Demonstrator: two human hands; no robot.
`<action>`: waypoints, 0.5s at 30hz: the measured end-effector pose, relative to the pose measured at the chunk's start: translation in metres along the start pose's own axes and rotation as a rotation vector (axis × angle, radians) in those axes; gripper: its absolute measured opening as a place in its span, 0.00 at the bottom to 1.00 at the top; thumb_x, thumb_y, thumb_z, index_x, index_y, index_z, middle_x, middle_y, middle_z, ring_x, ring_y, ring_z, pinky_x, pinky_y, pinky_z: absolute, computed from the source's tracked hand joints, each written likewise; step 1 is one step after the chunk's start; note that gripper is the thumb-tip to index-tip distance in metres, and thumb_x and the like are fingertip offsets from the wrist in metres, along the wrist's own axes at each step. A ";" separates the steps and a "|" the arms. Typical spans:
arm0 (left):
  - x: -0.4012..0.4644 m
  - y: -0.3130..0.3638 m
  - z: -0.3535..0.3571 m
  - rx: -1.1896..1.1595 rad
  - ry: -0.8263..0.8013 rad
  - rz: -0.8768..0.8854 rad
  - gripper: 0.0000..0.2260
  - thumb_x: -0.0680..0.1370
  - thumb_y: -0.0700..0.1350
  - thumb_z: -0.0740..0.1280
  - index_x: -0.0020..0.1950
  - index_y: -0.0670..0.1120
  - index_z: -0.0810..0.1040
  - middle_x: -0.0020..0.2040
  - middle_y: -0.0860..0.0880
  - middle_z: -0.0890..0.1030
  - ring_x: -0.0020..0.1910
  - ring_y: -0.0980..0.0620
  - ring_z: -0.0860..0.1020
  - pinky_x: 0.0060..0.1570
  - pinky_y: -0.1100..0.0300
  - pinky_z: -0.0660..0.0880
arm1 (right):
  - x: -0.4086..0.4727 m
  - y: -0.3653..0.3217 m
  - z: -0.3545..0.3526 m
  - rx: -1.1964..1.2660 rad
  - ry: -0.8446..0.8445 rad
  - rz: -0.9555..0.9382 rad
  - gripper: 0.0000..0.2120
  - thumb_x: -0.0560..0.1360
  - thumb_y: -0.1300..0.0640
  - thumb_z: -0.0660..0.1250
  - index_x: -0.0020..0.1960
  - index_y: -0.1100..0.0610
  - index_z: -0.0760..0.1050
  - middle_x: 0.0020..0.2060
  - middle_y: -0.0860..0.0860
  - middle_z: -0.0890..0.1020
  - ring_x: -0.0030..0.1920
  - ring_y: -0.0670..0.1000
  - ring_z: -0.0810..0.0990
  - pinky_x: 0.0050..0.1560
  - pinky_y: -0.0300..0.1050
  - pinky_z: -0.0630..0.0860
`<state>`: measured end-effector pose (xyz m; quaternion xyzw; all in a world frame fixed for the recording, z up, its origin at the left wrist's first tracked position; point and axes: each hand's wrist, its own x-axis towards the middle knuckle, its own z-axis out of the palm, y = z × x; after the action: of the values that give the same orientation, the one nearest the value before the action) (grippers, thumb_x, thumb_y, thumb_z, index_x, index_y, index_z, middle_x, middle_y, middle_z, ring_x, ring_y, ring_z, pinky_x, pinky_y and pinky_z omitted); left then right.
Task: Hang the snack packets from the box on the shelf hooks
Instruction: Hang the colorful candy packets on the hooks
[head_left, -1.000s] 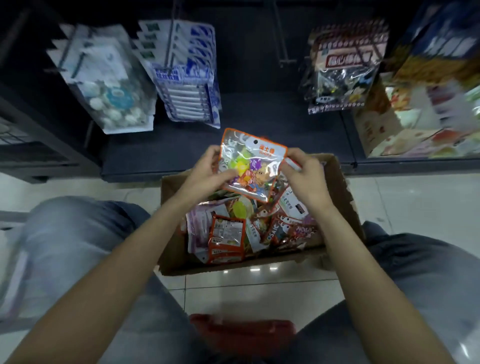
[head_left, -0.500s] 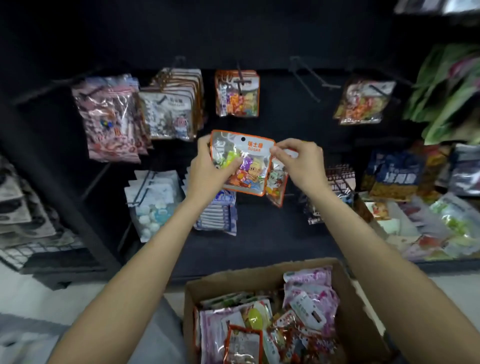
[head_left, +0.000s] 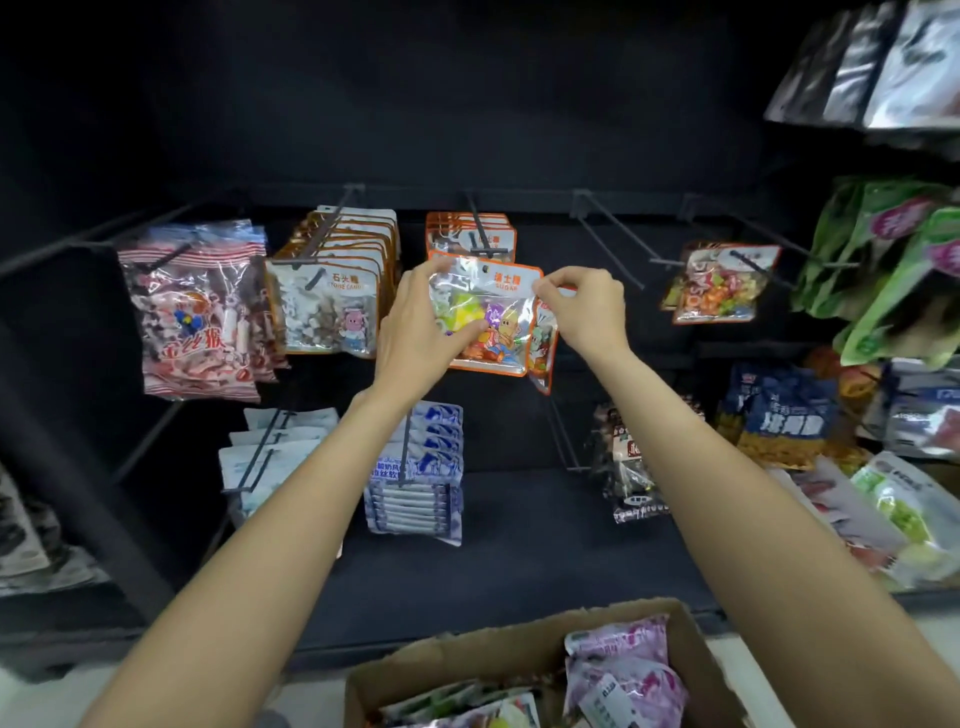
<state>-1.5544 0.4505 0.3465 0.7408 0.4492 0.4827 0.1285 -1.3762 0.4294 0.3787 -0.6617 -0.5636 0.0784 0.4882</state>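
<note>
Here both hands are raised to the dark shelf. The left hand (head_left: 415, 332) grips the left edge of an orange-bordered snack packet (head_left: 488, 317), thumb across its clear front and fingers curled behind. The right hand (head_left: 584, 306) pinches the packet's upper right corner, and a second, narrower packet (head_left: 543, 348) hangs edge-on just under that hand; whether the fingers hold it too I cannot tell. The held packet sits upright just below and in front of a hook (head_left: 483, 234) that carries matching orange packets (head_left: 470, 236), its punched hole close under the hook's tip but not on it. To the left hang stone-candy packets (head_left: 332, 306) and a red-striped bag (head_left: 197, 317). The cardboard box (head_left: 467, 654) stands at the bottom, with pink packets (head_left: 623, 675) inside.
</note>
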 end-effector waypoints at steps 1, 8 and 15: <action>0.003 -0.003 0.001 0.031 0.004 -0.002 0.31 0.72 0.51 0.73 0.70 0.48 0.64 0.67 0.50 0.70 0.65 0.53 0.69 0.61 0.55 0.68 | 0.004 -0.001 0.002 -0.014 -0.008 0.000 0.10 0.77 0.54 0.66 0.49 0.59 0.82 0.50 0.51 0.84 0.54 0.49 0.79 0.52 0.42 0.72; 0.030 -0.017 0.020 0.193 0.020 -0.044 0.31 0.73 0.52 0.72 0.72 0.47 0.63 0.68 0.48 0.69 0.62 0.45 0.73 0.54 0.52 0.71 | 0.011 0.009 0.008 -0.116 0.009 -0.038 0.07 0.76 0.56 0.67 0.52 0.56 0.81 0.52 0.49 0.83 0.54 0.49 0.80 0.48 0.37 0.70; 0.079 -0.031 0.041 0.294 0.002 -0.106 0.30 0.75 0.49 0.70 0.73 0.46 0.61 0.67 0.44 0.68 0.59 0.41 0.75 0.52 0.49 0.72 | 0.003 0.015 -0.017 -0.439 -0.012 -0.293 0.12 0.75 0.54 0.69 0.58 0.52 0.72 0.47 0.49 0.82 0.47 0.53 0.80 0.40 0.44 0.66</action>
<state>-1.5271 0.5403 0.3542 0.7263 0.5536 0.4050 0.0433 -1.3538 0.4240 0.3774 -0.6628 -0.6597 -0.1134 0.3356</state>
